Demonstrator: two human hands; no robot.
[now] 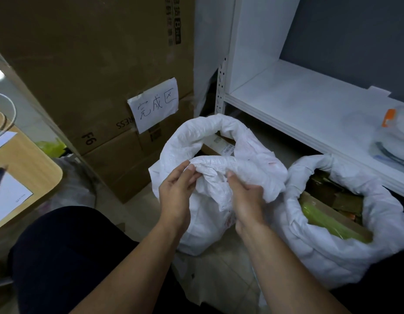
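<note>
A white woven sack (201, 137) stands on the floor in the middle, its rolled rim open, with a cardboard parcel showing inside. My left hand (176, 191) pinches the near rim of this sack between thumb and fingers. My right hand (246, 198) grips a bunched fold of the same rim just to the right. A second white sack (332, 252) sits at the right, holding a green packet (327, 225) and brown cardboard pieces.
Stacked cardboard boxes (94, 71) with a handwritten paper label (155, 105) stand behind the sack. A white shelf unit (305, 103) at the right holds plastic-wrapped items (393, 132). A wooden table corner (33, 168) with papers lies at the left. My dark-clothed knee (67, 257) fills the lower left.
</note>
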